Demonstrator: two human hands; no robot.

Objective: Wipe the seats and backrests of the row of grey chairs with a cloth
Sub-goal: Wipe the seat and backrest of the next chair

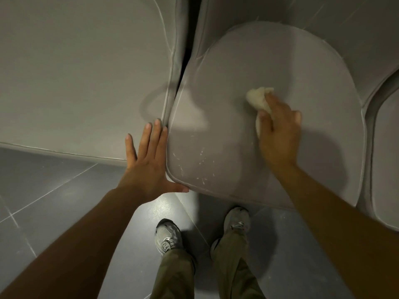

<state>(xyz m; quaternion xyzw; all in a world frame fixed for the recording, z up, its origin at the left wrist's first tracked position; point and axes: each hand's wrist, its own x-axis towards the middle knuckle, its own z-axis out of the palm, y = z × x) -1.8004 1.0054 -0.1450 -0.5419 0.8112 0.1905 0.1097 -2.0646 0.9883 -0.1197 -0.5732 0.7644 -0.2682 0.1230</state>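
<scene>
Waiting area: grey chairs, tiled floor

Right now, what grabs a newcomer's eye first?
The crumpled cream cloth, gripped by the right hand, is pressed on the middle of the rounded grey chair seat. The left hand lies flat and open along that seat's left edge. Near its front-left corner, pale scratch marks show.

Grey chair seats in view: three. These are the left seat, the middle seat and the right seat, the last cut off by the frame edge.
Cloth: one.
Hands: two, the left hand and the right hand.
Shoes: two, the left shoe and the right shoe.
Trouser legs: two.
Scratch marks on the middle seat: several, too fine to count.
</scene>
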